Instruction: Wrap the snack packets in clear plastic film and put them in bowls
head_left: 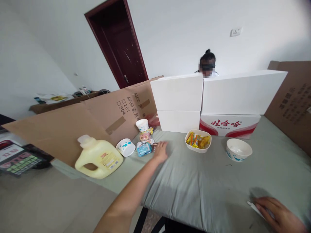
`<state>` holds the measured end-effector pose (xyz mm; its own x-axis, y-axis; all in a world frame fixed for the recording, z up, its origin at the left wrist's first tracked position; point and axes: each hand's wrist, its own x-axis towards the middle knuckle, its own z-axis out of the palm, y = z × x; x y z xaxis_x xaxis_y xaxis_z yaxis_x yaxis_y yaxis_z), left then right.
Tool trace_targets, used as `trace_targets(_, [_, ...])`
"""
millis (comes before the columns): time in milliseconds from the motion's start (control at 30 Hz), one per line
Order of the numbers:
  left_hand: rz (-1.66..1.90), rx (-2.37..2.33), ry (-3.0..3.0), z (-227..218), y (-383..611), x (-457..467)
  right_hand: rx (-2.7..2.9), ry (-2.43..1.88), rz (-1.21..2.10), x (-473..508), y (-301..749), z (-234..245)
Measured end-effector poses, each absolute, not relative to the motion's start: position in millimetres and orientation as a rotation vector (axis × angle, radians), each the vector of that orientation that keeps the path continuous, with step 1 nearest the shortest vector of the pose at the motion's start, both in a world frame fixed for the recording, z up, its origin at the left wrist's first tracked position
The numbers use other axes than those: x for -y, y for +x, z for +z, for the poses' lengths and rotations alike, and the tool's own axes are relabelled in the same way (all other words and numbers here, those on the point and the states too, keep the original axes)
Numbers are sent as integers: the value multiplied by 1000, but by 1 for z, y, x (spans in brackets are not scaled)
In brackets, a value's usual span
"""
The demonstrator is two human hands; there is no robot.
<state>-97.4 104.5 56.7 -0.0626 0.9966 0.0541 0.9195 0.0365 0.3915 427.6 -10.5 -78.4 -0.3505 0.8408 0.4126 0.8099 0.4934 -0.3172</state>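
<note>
My left hand (160, 151) reaches out over the grey-green table cloth (194, 181), its fingers closed on a small dark packet beside a blue snack packet (143, 149) and other small snack packets (145, 136). My right hand (279, 213) rests near the table's front right edge, fingers curled over a thin white object (252, 206). A white bowl (198, 141) filled with yellow and orange snack packets stands in the middle. Right of it sits an empty white bowl with blue print (238, 149).
A yellow detergent jug (98, 158) lies on its side at the left, next to a tipped paper cup (125, 147); another cup (142, 125) stands behind. White boxes (218, 94) and cardboard sheets (73, 126) wall the table's back. A person (207, 64) sits behind the boxes.
</note>
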Motion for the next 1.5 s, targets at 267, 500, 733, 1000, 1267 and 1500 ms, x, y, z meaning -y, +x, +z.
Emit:
trace_targets(267, [202,-2187,1864,56,-125,-128,2171,-1497,-320,52,408,-86])
trace_targets(500, [266,-1570,2043,36,-18,-85,2138,-1528,-389,57,388,-61])
trace_targets(733, [153,-1026,1851,19,44,-39,2124,-1599,-319,61,379,-50])
trace_targets(1000, [425,-1091,2045,13,63,-32,2096,-1623,-223,63,376,-42])
trace_targets(1267, [745,-1069,2220,-10,55,-14,2274,-1358,-42,53,309,-8])
trace_targets(1500, [831,-1026,2208,-11,54,-9,2462,-1256,-122,34,269,19])
